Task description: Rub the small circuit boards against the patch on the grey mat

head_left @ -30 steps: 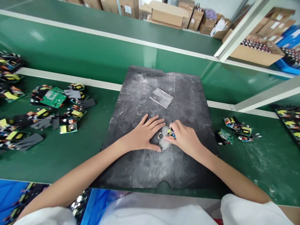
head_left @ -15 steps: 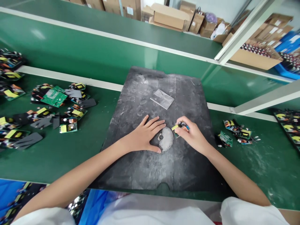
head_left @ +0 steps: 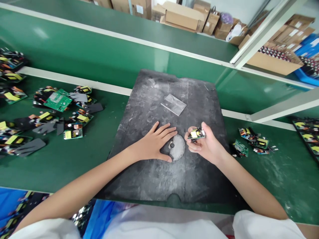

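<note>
Okay, head view, the only feed I have; twelve o'clock is straight away from the body. The relation I watch is between the circuit board (head_left: 194,134) and the pale disc (head_left: 178,151) on the dark mat (head_left: 161,181): from the disc, the board sits at about two o'clock, just beside it and apart from it. My right hand (head_left: 206,146) is the nearer one and has it, half closed with fingers curled around the board's edges. The board's long axis runs roughly nine to three, its component side turned up towards me, yellow part at the nine o'clock end. I can't tell how far it is lifted off the mat.

My left hand (head_left: 152,143) lies palm down with fingers spread, gripping nothing, at nine o'clock from the disc. Thumb and forefinger bracket the disc's near and far sides; whether they press on it I can't say.

The clear plate (head_left: 173,105) is at about eleven o'clock from the board, well apart, long axis ten to four. Loose boards (head_left: 260,142) lie on the green table (head_left: 99,146) at three o'clock from my right hand.
</note>
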Motion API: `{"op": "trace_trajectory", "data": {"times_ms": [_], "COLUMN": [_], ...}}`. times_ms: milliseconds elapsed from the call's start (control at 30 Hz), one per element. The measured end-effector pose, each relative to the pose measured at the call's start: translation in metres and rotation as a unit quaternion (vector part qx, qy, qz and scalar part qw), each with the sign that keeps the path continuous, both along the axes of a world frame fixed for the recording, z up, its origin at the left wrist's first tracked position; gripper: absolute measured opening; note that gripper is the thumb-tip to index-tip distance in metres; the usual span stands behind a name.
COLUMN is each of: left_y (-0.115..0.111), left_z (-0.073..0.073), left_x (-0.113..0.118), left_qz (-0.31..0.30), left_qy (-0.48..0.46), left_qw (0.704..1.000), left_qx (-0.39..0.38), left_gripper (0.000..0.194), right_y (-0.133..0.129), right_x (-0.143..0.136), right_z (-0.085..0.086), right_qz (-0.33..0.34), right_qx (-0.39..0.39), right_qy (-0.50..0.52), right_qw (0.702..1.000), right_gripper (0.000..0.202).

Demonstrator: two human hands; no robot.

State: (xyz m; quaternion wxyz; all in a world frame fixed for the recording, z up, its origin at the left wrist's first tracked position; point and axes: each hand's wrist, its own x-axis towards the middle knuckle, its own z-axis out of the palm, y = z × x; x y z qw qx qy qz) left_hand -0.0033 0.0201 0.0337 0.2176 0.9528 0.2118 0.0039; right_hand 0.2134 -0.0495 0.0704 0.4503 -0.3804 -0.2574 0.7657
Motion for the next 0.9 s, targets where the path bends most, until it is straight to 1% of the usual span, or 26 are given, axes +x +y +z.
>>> {"op": "trace_trajectory", "data": {"times_ms": [167, 267, 333, 367, 400, 433, 467, 500, 533, 600, 667, 700, 733, 767, 800, 833, 900], "left_y": [0.0, 0.0, 0.0, 0.0, 0.0, 0.0, 0.0, 0.0, 0.0, 0.0, 0.0, 0.0, 0.0, 0.0, 0.0, 0.0, -0.001], "left_z": [-0.001, -0.001, -0.001, -0.001, 0.0, 0.0, 0.0, 0.0, 0.0, -0.001, -0.002, -0.003, -0.004, -0.004, -0.005, -0.005, -0.006], "left_x": [0.0, 0.0, 0.0, 0.001, 0.001, 0.001, 0.001, 0.001, 0.001, 0.0, 0.0, -0.001, -0.001, -0.001, -0.001, -0.002, -0.002], "left_qz": [-0.004, -0.004, -0.003, -0.003, -0.003, -0.002, -0.002, -0.002, -0.002, -0.004, -0.003, -0.003, -0.002, -0.002, -0.002, -0.003, -0.005], "left_qy": [-0.019, -0.021, -0.017, -0.014, -0.01, -0.008, -0.007, -0.009, -0.012, -0.018, -0.022, -0.025, -0.028, -0.03, -0.032, -0.031, -0.027], "left_qw": [1.0, 1.0, 1.0, 1.0, 1.0, 1.0, 1.0, 1.0, 1.0, 1.0, 1.0, 1.0, 1.0, 0.999, 0.999, 0.999, 0.999], "left_qx": [0.0, 0.0, -0.002, -0.003, -0.004, -0.005, -0.005, -0.005, -0.004, -0.002, 0.003, 0.006, 0.01, 0.013, 0.015, 0.016, 0.018], "left_gripper": [0.095, 0.095, 0.095, 0.096, 0.096, 0.096, 0.096, 0.096, 0.096, 0.095, 0.093, 0.092, 0.09, 0.09, 0.09, 0.09, 0.089], "right_y": [-0.002, -0.004, -0.005, -0.006, -0.008, -0.009, -0.011, -0.013, -0.014, -0.017, -0.018, -0.018, -0.019, -0.019, -0.021, -0.022, -0.024], "right_x": [-0.002, -0.002, -0.002, -0.002, -0.003, -0.003, -0.004, -0.006, -0.007, -0.011, -0.014, -0.015, -0.017, -0.018, -0.019, -0.021, -0.024], "right_z": [-0.002, -0.004, -0.006, -0.007, -0.009, -0.01, -0.011, -0.013, -0.015, -0.02, -0.026, -0.029, -0.031, -0.033, -0.034, -0.035, -0.035], "right_qz": [0.006, 0.009, 0.008, 0.006, 0.007, 0.013, 0.024, 0.039, 0.053, 0.077, 0.087, 0.087, 0.084, 0.08, 0.076, 0.078, 0.098], "right_qx": [-0.001, 0.013, 0.045, 0.07, 0.101, 0.135, 0.174, 0.213, 0.253, 0.328, 0.383, 0.402, 0.415, 0.423, 0.43, 0.437, 0.458], "right_qy": [0.01, 0.0, -0.042, -0.081, -0.134, -0.199, -0.273, -0.35, -0.428, -0.562, -0.654, -0.686, -0.711, -0.729, -0.74, -0.744, -0.734], "right_qw": [1.0, 1.0, 0.998, 0.994, 0.986, 0.97, 0.946, 0.911, 0.866, 0.756, 0.647, 0.6, 0.561, 0.532, 0.512, 0.499, 0.491], "right_gripper": [0.049, 0.048, 0.048, 0.047, 0.045, 0.042, 0.038, 0.033, 0.029, 0.027, 0.031, 0.035, 0.038, 0.042, 0.045, 0.047, 0.05]}}
